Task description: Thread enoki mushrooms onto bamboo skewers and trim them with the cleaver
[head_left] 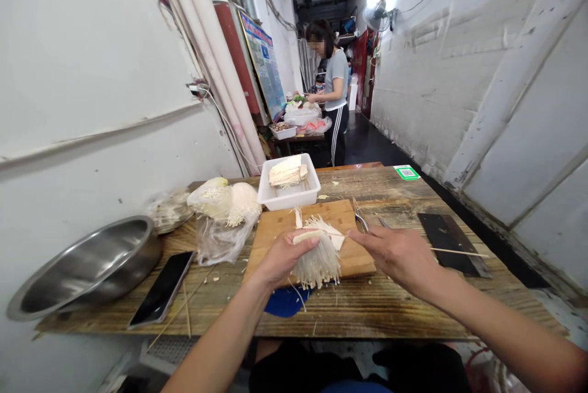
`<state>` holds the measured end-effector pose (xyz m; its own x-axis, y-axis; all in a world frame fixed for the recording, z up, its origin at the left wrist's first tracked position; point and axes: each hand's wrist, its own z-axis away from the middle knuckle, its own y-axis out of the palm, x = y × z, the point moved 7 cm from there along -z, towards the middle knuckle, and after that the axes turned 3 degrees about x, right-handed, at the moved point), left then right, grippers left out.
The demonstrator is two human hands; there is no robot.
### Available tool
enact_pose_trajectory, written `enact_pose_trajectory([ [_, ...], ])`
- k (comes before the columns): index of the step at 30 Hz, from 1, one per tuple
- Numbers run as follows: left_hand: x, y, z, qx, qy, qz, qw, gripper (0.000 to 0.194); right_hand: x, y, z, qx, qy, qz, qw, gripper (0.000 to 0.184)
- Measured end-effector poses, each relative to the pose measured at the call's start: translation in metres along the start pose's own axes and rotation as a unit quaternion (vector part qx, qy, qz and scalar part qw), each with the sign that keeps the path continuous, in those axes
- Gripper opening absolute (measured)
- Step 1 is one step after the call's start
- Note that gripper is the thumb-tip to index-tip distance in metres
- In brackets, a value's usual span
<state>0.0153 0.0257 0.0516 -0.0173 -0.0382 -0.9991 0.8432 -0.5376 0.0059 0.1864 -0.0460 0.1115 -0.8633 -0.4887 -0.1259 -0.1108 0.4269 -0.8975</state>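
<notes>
Steel basin (114, 270) at table's (395, 310) left edge. Black phone (163, 289) near front left corner, loose sticks (187, 307) just beside it, some poking past the front edge. Plastic bag (220, 243) with pale mushrooms, left of the cutting board (269, 231). White tray (287, 202) toward the back edge, holding stacked pale bundles (288, 171).

Left forearm rises from the front edge, slanting right; left hand (285, 253) over the board's left half, thumb on top pointing right, fingers clamped on enoki bunch (316, 264). Bunch is held over the board's middle and front edge, heads hanging down toward the front edge of the table. Person in grey top (337, 78) stands beyond the back edge, looking down.

Right forearm comes in from the front right corner, slanting left; right hand (399, 256) at the board's right edge, back of hand up, fingers pinched together on a skewer (459, 252). Its front end reaches the bunch; whether it pierces, cannot tell. Rear end sticks out behind the hand, above a dark blade (448, 237) near the right edge. Green card (407, 172) at back right corner.
</notes>
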Motion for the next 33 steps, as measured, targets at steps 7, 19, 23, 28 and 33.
enact_pose_trajectory([
  [7, -0.007, 0.005, 0.004, 0.014, -0.001, -0.003, 1.0, 0.033, 0.0, -0.01, 0.0, -0.012, -0.049, -0.022, 0.999, 0.036],
  [19, -0.019, 0.018, 0.008, 0.03, 0.0, -0.055, 0.998, 0.034, -0.002, -0.018, 0.003, 0.009, -0.065, -0.061, 0.996, 0.037],
  [23, -0.025, 0.022, 0.009, 0.048, 0.014, -0.057, 0.997, 0.032, -0.004, -0.017, 0.007, 0.011, -0.064, -0.111, 0.992, 0.037],
  [28, -0.026, 0.027, 0.012, 0.052, 0.016, -0.029, 0.998, 0.03, -0.005, -0.017, 0.013, 0.017, -0.06, -0.128, 0.99, 0.035],
  [33, -0.02, 0.031, 0.012, 0.046, 0.01, -0.015, 0.999, 0.028, -0.003, -0.016, 0.015, 0.013, -0.064, -0.121, 0.991, 0.035],
])
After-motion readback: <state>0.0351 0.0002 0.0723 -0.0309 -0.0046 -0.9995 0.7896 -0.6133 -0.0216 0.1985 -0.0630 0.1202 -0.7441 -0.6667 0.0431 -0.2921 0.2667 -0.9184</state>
